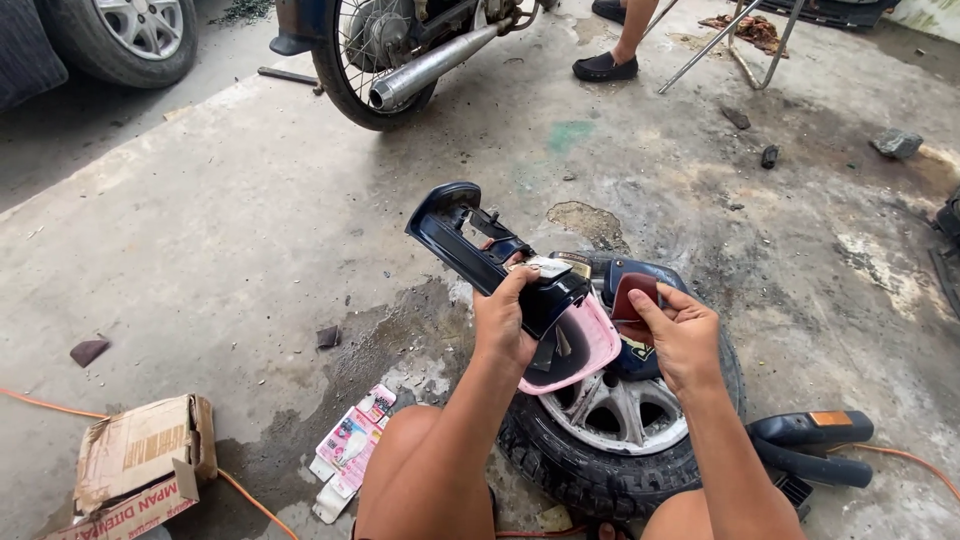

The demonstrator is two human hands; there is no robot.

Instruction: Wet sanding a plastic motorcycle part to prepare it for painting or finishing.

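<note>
Two bare hands work over one small black-tyred wheel with a silver spoked rim [612, 420], lying flat on the stained concrete floor [250, 230]: the left hand [503, 322] is closed around one long dark-blue plastic motorcycle cover with a pink-sanded end [505, 270], held tilted just above the wheel, its far end reaching up and left; the right hand [680, 335], just right of the panel, pinches one small dark-red piece, perhaps sandpaper, [635, 297] between thumb and fingers, close to the pink end. One dark-blue electric tool [620, 275] rests on the wheel's far edge, partly hidden by the hands. Right of the wheel lies one dark-blue handled tool with an orange label [812, 445], and one orange cable [905, 460] trails away from it. Left of the wheel sit two flat pink-and-white packets [350, 445] and, farther left, one torn brown cardboard box [140, 465]; its contents cannot be seen. Beyond the wheel the concrete lies largely open as far as one parked motorcycle's rear wheel and chrome exhaust [405, 60], where another person's black-shod foot [605, 66] stands beside one metal frame [740, 40]
</note>
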